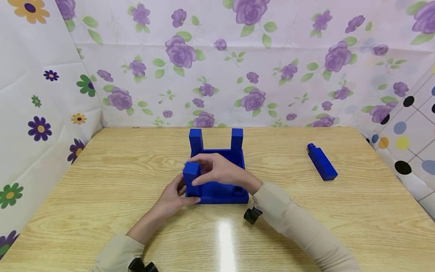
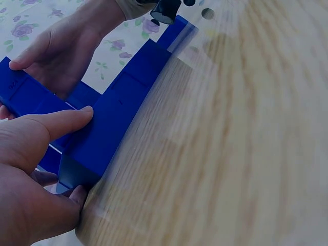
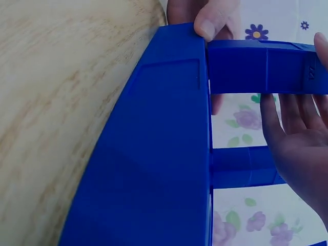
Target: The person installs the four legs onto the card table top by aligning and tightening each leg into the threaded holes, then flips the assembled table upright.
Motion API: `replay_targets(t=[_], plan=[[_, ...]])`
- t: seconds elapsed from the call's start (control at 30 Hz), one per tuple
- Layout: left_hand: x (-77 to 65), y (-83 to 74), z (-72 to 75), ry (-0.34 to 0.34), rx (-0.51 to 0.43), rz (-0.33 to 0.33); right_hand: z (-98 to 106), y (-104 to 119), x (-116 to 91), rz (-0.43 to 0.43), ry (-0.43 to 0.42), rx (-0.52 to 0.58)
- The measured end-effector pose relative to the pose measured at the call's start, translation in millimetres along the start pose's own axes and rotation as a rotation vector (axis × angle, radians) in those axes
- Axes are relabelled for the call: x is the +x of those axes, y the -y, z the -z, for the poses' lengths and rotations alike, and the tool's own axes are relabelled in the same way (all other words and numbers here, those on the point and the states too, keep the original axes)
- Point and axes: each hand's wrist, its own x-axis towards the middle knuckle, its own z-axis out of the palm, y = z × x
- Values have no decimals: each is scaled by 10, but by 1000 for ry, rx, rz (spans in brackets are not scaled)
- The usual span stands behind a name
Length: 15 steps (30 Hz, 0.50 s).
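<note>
A blue square base (image 1: 217, 201) with a raised rim lies on the table, and blue square legs stand at three of its corners. My right hand (image 1: 222, 170) pinches the near-left leg (image 1: 191, 179) near its top, thumb on one face and fingers on another. At the same corner my left hand (image 1: 171, 198) grips the base, its thumb on the front wall (image 2: 110, 118) and its fingers round the left side. In the right wrist view the held leg (image 3: 241, 69) rises from the base right beside the left thumb. A round socket (image 1: 238, 191) shows in the near-right corner.
A loose blue leg (image 1: 322, 164) with a threaded end lies on the wooden table (image 1: 278, 151) to the right. Two legs, far-left (image 1: 196, 139) and far-right (image 1: 236, 139), stand upright behind the hands. Flowered cloth (image 1: 217, 75) hangs at the back and sides.
</note>
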Motion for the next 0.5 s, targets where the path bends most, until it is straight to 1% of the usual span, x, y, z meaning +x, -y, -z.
replay_targets(t=[0.1, 0.2, 0.33, 0.5], plan=[[0, 1, 1, -1, 3, -1, -15, 11, 4, 8, -21, -47], [3, 6, 5, 0, 2, -5, -43, 32, 7, 24, -57, -121], [8, 15, 12, 8, -6, -12, -94, 50, 16, 34, -121, -236], [9, 18, 15, 13, -2, -23, -167, 65, 24, 63, -205, -336]])
